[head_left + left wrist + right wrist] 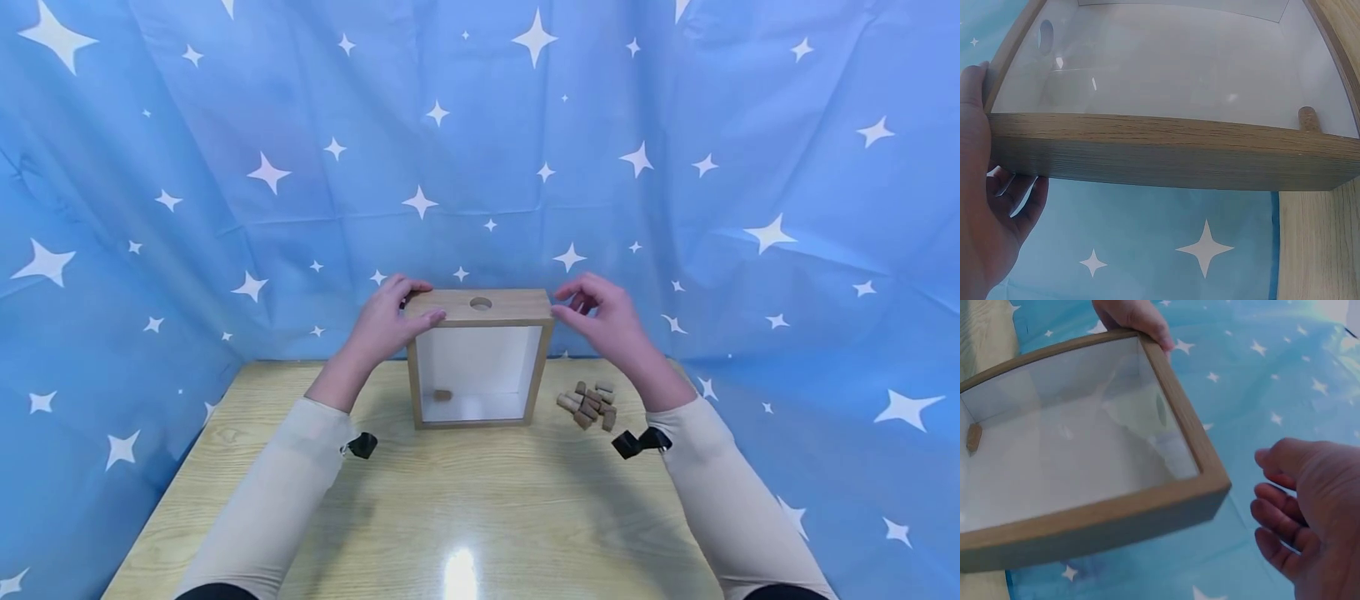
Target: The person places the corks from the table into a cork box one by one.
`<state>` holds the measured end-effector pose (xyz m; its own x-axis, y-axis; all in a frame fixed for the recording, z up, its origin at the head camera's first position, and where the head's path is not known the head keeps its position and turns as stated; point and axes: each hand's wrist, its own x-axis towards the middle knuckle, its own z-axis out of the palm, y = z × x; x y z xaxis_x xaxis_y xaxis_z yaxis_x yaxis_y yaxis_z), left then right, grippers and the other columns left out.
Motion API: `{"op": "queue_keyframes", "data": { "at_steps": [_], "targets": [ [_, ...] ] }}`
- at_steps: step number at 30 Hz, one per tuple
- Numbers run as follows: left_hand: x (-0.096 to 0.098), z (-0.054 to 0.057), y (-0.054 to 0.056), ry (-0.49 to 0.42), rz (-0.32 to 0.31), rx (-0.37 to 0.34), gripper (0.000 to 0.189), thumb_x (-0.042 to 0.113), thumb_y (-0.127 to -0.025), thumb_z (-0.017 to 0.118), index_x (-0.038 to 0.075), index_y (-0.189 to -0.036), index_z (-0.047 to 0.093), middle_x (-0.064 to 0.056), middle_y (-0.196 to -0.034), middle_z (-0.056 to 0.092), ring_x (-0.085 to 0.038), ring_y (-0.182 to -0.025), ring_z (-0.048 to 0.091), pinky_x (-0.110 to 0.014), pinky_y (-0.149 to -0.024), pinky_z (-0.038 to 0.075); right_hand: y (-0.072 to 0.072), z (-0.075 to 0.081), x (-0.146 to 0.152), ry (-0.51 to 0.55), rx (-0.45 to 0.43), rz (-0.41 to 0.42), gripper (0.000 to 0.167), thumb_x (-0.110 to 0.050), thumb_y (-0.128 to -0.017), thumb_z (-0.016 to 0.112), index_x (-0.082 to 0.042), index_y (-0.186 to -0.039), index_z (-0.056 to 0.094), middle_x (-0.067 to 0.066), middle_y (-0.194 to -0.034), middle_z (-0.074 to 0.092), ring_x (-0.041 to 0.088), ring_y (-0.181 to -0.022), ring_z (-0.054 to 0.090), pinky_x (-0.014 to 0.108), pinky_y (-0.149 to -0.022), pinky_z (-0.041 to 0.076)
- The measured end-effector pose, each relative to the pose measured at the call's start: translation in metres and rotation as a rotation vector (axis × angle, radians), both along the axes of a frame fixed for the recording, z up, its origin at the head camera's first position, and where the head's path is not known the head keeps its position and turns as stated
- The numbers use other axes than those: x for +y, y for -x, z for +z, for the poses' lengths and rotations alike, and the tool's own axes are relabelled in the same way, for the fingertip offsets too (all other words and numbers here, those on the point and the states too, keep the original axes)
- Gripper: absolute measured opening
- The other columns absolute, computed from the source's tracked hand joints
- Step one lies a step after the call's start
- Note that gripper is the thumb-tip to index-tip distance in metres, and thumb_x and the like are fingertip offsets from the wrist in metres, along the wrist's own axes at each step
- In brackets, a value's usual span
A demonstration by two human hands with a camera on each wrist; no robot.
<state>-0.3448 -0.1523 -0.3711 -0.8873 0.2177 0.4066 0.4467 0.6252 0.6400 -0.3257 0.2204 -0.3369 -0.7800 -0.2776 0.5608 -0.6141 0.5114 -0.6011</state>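
A wooden shadow box (517, 307) with a clear front and white back stands upright on the table, a round hole in its top. Inside, one cork (442, 395) lies at the bottom left. My left hand (384, 323) grips the box's upper left corner, thumb along the front edge and fingers behind. Off the upper right corner is my right hand (606, 315), its fingers loosely curled around nothing. In the right wrist view a gap shows between that hand and the box.
A small heap of corks (591, 403) lies on the wooden table (405, 508), right of the box. A blue curtain (480, 150) with white stars hangs behind and on both sides.
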Motion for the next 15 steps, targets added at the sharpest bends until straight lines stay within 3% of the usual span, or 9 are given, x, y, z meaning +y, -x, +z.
{"op": "queue_keyframes", "data": {
  "at_steps": [8, 15],
  "targets": [
    [0.001, 0.0, 0.001, 0.011, 0.007, -0.003, 0.06, 0.053, -0.1, 0.081, 0.016, -0.145, 0.068, -0.004, -0.135, 0.061, -0.029, -0.121, 0.058, -0.054, -0.104, 0.05, -0.012, -0.02, 0.029, -0.026, -0.067, -0.077, 0.012, -0.014, -0.104, 0.081, -0.008, -0.114, 0.08, 0.009, -0.098, 0.069, 0.022, -0.082, 0.063, 0.026, -0.065, 0.05],
    [0.001, 0.001, -0.001, 0.004, 0.006, -0.005, 0.06, 0.052, -0.1, 0.081, 0.015, -0.145, 0.068, -0.005, -0.136, 0.061, -0.03, -0.123, 0.058, -0.055, -0.105, 0.05, -0.014, -0.054, 0.048, -0.043, -0.144, -0.111, 0.015, -0.017, -0.105, 0.08, -0.009, -0.118, 0.079, 0.008, -0.102, 0.071, 0.024, -0.085, 0.065, 0.027, -0.068, 0.054]
  ]
}}
